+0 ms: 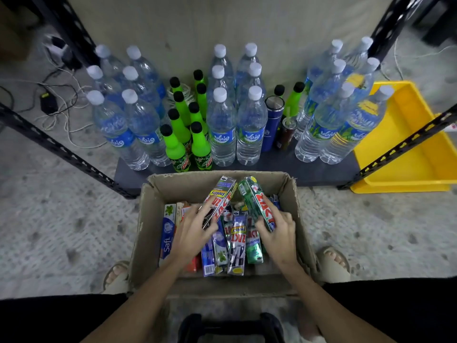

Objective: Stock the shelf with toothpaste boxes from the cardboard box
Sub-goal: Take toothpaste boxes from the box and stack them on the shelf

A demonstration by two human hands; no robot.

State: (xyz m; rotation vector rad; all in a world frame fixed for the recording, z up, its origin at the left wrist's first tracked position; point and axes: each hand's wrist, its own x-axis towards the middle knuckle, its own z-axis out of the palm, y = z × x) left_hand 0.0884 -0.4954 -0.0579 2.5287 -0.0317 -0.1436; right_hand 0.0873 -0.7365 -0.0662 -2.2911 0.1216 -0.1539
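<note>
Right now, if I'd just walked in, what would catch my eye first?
Probably the two hands over the open cardboard box at centre: the left hand grips a silver toothpaste box, the right hand a green toothpaste box. Behind, the bottom shelf is crowded with clear water bottles and bright green soda bottles.

Shelf board is pretty jammed: water bottles in clusters at the left, middle and right, green soda bottles wedged between left and middle, a blue flask and a dark cup filling the next gap. Only open bit is the bare strip along the front edge, mostly toward the front-right corner. The cardboard box sits right against that front edge, and slanted black uprights fence both sides.
</note>
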